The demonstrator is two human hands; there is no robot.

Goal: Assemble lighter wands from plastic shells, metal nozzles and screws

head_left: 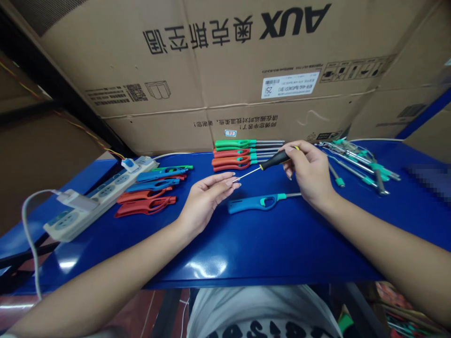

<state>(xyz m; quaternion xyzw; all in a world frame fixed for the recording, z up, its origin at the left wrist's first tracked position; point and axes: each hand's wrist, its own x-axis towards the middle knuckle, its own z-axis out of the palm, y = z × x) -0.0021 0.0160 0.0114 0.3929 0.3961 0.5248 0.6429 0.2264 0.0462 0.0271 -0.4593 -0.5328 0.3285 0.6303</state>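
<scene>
My right hand (310,171) is closed round the black-and-yellow handle of a screwdriver (276,160), its shaft slanting down to the left. At the shaft's tip, the fingers of my left hand (207,197) are pinched together. Whatever sits between those fingertips is too small or hidden to make out. Just below the hands lies a blue lighter (252,203) with a teal collar and a metal tube, flat on the blue table (246,244). Behind the screwdriver, several green, red and orange lighters (234,152) are lined up side by side.
Several coloured lighter shells (148,195) lie at the left, beside a white power strip (102,199) with a plugged-in charger (79,201) and cable. Metal tubes with teal parts (366,164) are heaped at the right. A large cardboard sheet (176,80) stands along the back.
</scene>
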